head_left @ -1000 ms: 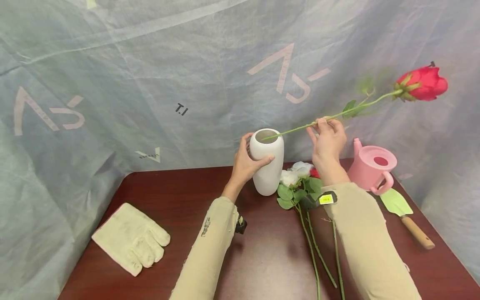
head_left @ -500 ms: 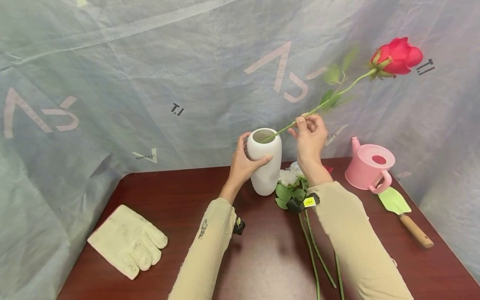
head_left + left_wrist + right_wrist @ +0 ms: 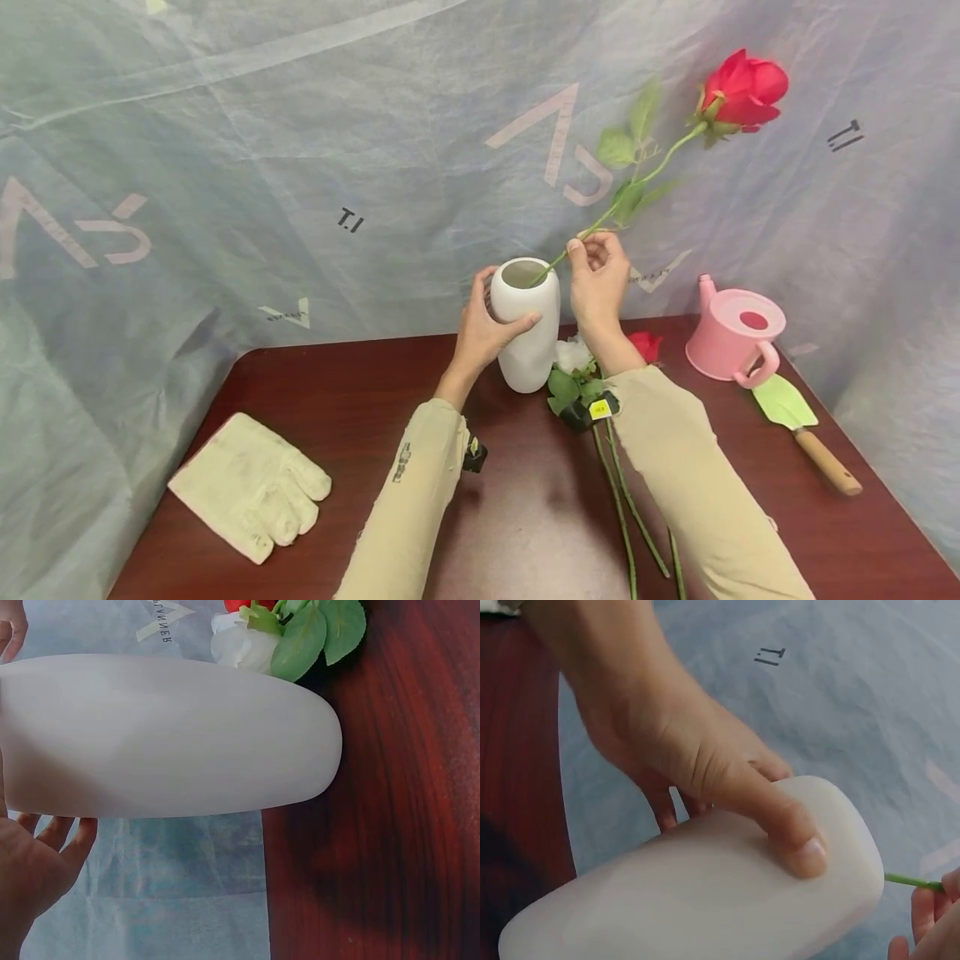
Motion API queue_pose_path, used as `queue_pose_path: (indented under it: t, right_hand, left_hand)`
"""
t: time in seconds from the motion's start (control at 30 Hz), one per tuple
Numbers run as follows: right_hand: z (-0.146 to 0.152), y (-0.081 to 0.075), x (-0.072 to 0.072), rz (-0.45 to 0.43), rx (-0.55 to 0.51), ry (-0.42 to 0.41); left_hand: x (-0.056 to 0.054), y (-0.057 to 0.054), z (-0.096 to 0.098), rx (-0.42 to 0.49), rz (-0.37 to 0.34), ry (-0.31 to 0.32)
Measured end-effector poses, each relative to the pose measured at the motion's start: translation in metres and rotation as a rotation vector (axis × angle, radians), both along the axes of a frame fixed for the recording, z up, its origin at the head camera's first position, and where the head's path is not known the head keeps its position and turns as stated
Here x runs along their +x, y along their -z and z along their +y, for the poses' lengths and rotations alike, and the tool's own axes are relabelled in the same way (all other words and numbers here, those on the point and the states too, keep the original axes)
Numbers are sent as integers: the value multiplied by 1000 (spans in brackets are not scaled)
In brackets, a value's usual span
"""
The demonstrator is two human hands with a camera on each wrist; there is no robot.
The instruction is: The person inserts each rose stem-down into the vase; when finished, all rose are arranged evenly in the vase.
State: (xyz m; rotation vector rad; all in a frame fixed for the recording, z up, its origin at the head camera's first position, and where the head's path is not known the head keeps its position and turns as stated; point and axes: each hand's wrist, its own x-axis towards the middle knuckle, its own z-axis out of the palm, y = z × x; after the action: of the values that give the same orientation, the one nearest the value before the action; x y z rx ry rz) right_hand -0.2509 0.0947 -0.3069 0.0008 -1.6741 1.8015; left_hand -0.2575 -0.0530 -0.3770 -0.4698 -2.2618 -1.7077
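A white vase (image 3: 527, 350) stands upright near the table's back edge. My left hand (image 3: 483, 333) grips it around the upper part, thumb across the front, as the right wrist view also shows with the vase (image 3: 705, 892) and left hand (image 3: 697, 750). To the right of the mouth, my right hand (image 3: 600, 279) pinches the green stem of a red rose (image 3: 742, 90) between thumb and fingers. The stem slants down to the left, its lower end inside the vase's mouth and hidden there. The bloom leans up and to the right, with leaves midway along the stem.
On the table beside the vase lie a white rose (image 3: 573, 356) and a red rose (image 3: 645, 345), stems toward the front. A pink watering can (image 3: 723, 350) and a green trowel (image 3: 783, 402) with wooden handle are at right. Pale gloves (image 3: 255, 483) lie at left. Grey cloth (image 3: 420, 167) hangs behind.
My right hand has moved left toward the vase, and the rose has swung up and left into a steeper slant. The left hand keeps its grip on the vase.
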Motion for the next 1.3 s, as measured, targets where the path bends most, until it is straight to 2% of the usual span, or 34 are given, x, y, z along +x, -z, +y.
queue_pose_path:
  t: [0.1,0.2,0.37,0.57,0.8,0.9,1.0,1.07,1.13,1.2,1.3]
  right_hand:
    - [-6,1,0,-20,8,-16]
    - [-10,5,0,-43,68,-23]
    - [-12,10,3,-98,182,7]
    - [-5,10,5,-163,272,10]
    - [4,7,7,-147,646,59]
    - [7,3,8,-133,788,-15]
    - [14,-5,12,-174,889,-157]
    - [22,-12,18,-243,902,-246]
    - [33,-17,26,-299,857,-287]
    - [47,-19,35,-327,784,-276]
    - [69,-13,50,-307,668,-230]
  left_hand:
    - [0,2,-5,-10,2,-24]
    - [0,3,-5,-18,4,-42]
    - [1,3,-1,-25,4,-49]
    - [2,1,5,-33,-2,-41]
    - [4,0,7,-42,-20,-36]
    - [5,0,7,-51,-30,-35]
    - [6,-1,8,-52,-25,-34]
    - [6,-1,9,-52,-24,-38]
    - [7,-1,11,-49,-28,-37]
    - [7,-1,13,-48,-38,-43]
    - [9,-1,16,-52,-58,-56]
